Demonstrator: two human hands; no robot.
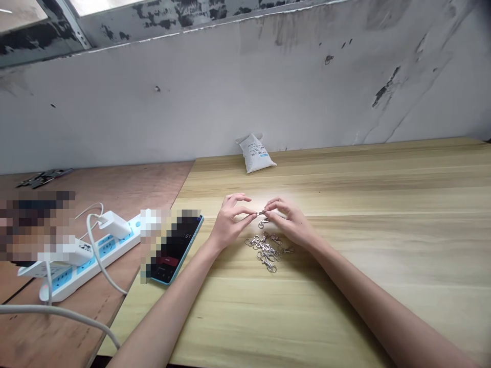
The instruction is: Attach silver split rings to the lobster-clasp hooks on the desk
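Note:
Between my two hands, above the light wooden table (345, 245), is a small metal clasp (261, 212). My left hand (232, 220) pinches its left end between thumb and index finger, the other fingers raised. The right end is held by the fingertips of my right hand (289, 220). Just below the fingertips lies another clasp with a ring (263, 223). Nearer to me is a loose pile of several silvery clasps with rings (268, 250), between my forearms.
A white labelled packet (256, 153) stands near the wall. Left of my left forearm lies a phone (174, 250). Farther left, a reddish-brown table (153, 176) bears a white power strip (107, 248) with chargers and cables. Part of the left side is pixelated.

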